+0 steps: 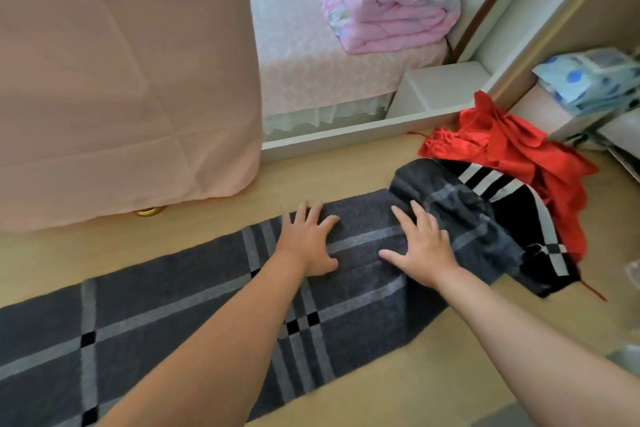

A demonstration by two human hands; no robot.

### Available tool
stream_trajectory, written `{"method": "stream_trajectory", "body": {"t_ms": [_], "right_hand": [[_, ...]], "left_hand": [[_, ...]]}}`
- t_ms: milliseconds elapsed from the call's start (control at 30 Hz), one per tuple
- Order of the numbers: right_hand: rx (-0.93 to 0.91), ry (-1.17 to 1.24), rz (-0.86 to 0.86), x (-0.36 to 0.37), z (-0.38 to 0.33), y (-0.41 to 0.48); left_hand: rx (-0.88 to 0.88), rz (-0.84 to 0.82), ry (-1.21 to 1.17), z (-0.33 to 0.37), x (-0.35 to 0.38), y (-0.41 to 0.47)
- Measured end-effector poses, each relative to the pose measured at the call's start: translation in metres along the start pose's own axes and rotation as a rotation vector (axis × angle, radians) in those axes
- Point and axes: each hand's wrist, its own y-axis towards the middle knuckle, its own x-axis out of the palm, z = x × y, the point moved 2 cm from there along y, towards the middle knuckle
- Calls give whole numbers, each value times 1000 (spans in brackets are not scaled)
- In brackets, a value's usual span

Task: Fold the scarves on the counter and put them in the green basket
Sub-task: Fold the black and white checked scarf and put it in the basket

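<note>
Light wood counter (346, 166) carries gray plaid scarf (194, 308), laid long from lower left to centre, right end bunched. Left hand (308, 243) pressed flat on scarf, fingers straight and spread, gripping nothing. Right hand (422, 250) flat just beside it, near bunched end, fingers straight, gripping nothing. Black white-striped scarf (512, 215) touching that end; crumpled red scarf (502, 142) behind. Pink cloth (121, 80) at left.

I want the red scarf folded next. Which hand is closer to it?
The right hand. It lies flat on the grey plaid scarf, short of the red scarf. The left hand lies flat farther left on the same scarf.
</note>
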Motion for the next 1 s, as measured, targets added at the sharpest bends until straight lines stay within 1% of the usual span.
{"method": "stream_trajectory", "body": {"t_ms": [67,100,133,167,200,233,333,367,433,500,567,600,633,667,700,733,767,800,933,1000], "right_hand": [[-11,215,131,-5,20,-2],[-12,306,193,-6,28,-3],[-11,361,244,-5,35,-4],[-11,385,280,-2,42,-5],[-8,386,292,2,48,-5],[0,362,279,6,55,-6],[125,180,143,19,83,-13],[177,121,100,20,94,-16],[242,19,30,17,109,-21],[283,-63,14,11,112,-22],[305,-135,97,4,101,-20],[279,-124,151,1,91,-19],[204,-89,198,3,81,-18],[87,-55,198,6,70,-18],[-24,-30,155,11,62,-19],[-83,-17,79,16,57,-21],[-87,-16,12,20,56,-22],[-57,-26,-14,22,57,-23],[95,-72,-15,17,55,-25],[130,-88,36,9,36,-24]], "left_hand": [[44,188,16,18,-17,12],[94,288,8,30,-24,20],[160,357,-25,43,-29,28],[229,374,-68,57,-32,37],[283,346,-100,71,-32,46],[308,279,-105,82,-29,54],[240,6,-1,94,-14,72],[219,-47,42,93,-10,76],[212,-82,97,93,-7,83],[234,-75,111,99,-8,88],[252,-1,115,111,-9,91],[248,53,98,116,-9,90],[244,80,69,120,-8,89],[249,72,43,122,-6,86],[259,53,24,122,-3,83],[266,45,10,120,-1,79],[263,63,-7,116,0,74],[246,97,-29,110,0,67],[157,194,-120,74,-2,33],[122,243,-111,53,-1,11]]}}
